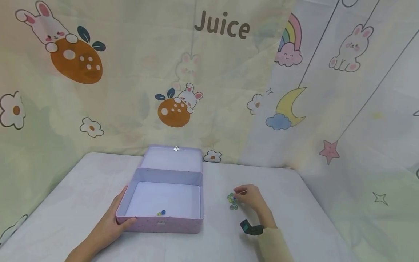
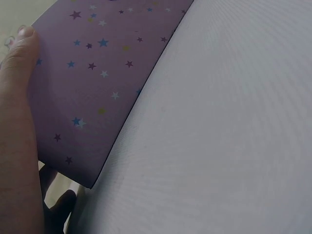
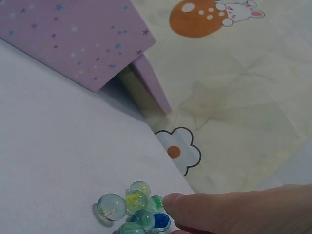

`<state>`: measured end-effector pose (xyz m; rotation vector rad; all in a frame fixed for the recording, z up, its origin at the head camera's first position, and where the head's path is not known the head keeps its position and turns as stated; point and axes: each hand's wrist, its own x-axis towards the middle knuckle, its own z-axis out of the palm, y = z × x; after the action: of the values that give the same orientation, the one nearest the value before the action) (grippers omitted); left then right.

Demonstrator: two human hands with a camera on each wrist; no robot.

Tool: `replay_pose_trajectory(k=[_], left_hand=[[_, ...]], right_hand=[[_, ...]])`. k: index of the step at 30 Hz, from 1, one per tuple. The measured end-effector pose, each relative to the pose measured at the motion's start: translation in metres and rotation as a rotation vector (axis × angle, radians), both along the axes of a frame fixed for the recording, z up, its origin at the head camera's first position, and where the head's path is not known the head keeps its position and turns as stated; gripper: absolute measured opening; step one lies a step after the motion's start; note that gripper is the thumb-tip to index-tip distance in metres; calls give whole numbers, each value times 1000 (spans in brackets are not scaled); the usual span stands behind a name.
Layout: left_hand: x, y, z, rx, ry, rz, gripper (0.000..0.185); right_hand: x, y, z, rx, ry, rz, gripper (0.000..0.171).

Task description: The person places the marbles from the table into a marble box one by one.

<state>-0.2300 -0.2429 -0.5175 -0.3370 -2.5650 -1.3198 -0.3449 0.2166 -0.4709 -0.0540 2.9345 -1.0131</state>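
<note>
R hand fingertips pinching at marbles just left of it; L hand grips tin box corner. Risk: nudged marbles prob roll off table.

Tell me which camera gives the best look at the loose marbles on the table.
The right wrist view: the marbles fill the foreground, each glass ball distinct, with the right hand touching the cluster. The head view shows them only as a tiny cluster by that hand. The left wrist view shows none, only the purple box.
</note>
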Motion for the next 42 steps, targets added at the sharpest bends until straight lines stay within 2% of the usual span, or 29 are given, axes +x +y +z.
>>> replay_pose_trajectory(k=[9, 16, 24, 42], left_hand=[[1, -1, -1, 9, 13, -4, 102], [0, -2, -3, 18, 25, -4, 102], [1, 0, 1, 5, 11, 1, 103], [0, -4, -4, 15, 44, 3, 103]], right_hand=[[2, -4, -3, 39, -1, -24, 15], [2, -5, -2, 93, 65, -8, 16], [3, -6, 0, 134, 90, 11, 10], [2, -10, -1, 107, 100, 3, 14]])
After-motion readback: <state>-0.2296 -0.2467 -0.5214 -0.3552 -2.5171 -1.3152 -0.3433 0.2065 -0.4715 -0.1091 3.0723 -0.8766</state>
